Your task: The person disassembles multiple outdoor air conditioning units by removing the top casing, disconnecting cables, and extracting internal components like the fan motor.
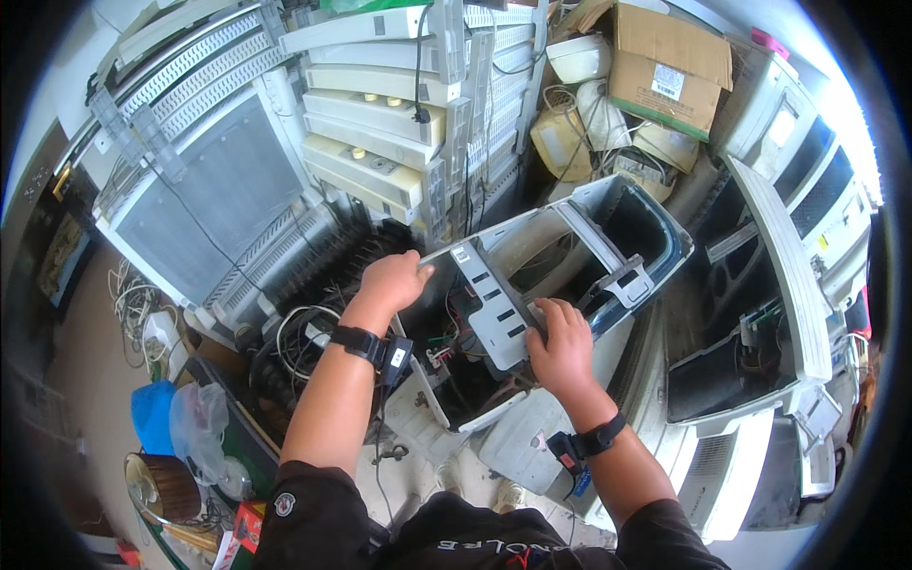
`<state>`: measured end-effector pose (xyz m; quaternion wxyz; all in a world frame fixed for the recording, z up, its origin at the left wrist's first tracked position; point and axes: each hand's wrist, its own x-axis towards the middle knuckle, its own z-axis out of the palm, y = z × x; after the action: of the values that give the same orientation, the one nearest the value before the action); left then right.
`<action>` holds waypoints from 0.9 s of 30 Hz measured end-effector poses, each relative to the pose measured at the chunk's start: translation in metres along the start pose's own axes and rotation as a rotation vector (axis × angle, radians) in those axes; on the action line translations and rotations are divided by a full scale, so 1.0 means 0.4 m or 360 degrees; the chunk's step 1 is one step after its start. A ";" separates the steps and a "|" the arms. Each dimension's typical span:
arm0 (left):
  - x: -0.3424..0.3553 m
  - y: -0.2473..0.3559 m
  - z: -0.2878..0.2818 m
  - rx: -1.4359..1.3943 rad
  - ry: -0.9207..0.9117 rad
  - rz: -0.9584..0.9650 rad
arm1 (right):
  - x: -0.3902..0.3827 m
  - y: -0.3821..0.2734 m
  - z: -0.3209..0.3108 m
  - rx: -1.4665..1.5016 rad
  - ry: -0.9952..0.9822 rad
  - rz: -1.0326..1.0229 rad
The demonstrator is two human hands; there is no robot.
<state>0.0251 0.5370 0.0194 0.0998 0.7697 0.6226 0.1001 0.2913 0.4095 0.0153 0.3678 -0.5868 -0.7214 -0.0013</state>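
In front of me a long grey-white appliance casing (608,195) lies open and tilted, its far right end higher in the picture. A slotted metal plate (494,323) crosses it, with wires and a small green board in the cavity at the near end. My left hand (391,282) is closed over the casing's left rim. My right hand (565,347) grips the near right rim beside the plate, fingers bent over it. Part of the grip is hidden under each palm. A grey crossbar (589,237) spans the casing farther up.
Radiator-like heaters (218,180) and stacked white panels (370,123) stand at the back left. A cardboard box (665,66) sits on a heap behind. On the right is another opened casing (788,294). A blue bag (152,418) and tangled cables (142,294) lie at the left.
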 end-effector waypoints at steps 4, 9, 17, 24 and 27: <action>-0.010 -0.035 0.020 0.0030 0.0113 0.0048 | -0.011 -0.017 0.006 -0.0127 -0.0066 0.0025; -0.094 -0.054 0.031 -0.0084 0.0182 -0.0015 | -0.044 -0.044 -0.017 -0.0087 -0.0139 -0.0004; -0.348 -0.169 0.035 -0.0177 0.0419 -0.0311 | -0.028 -0.142 0.010 0.0113 -0.0345 -0.0388; -0.346 -0.146 0.014 -0.0033 0.0401 -0.0418 | 0.007 -0.118 0.015 0.0130 -0.0338 -0.0430; -0.305 -0.092 0.026 -0.0020 0.0391 -0.0426 | 0.014 -0.028 0.005 0.0191 -0.0348 -0.0377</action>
<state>-0.0315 0.4248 -0.0043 0.0403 0.6613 0.7263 0.1831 0.2804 0.4115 0.0216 0.3189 -0.4713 -0.8199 0.0623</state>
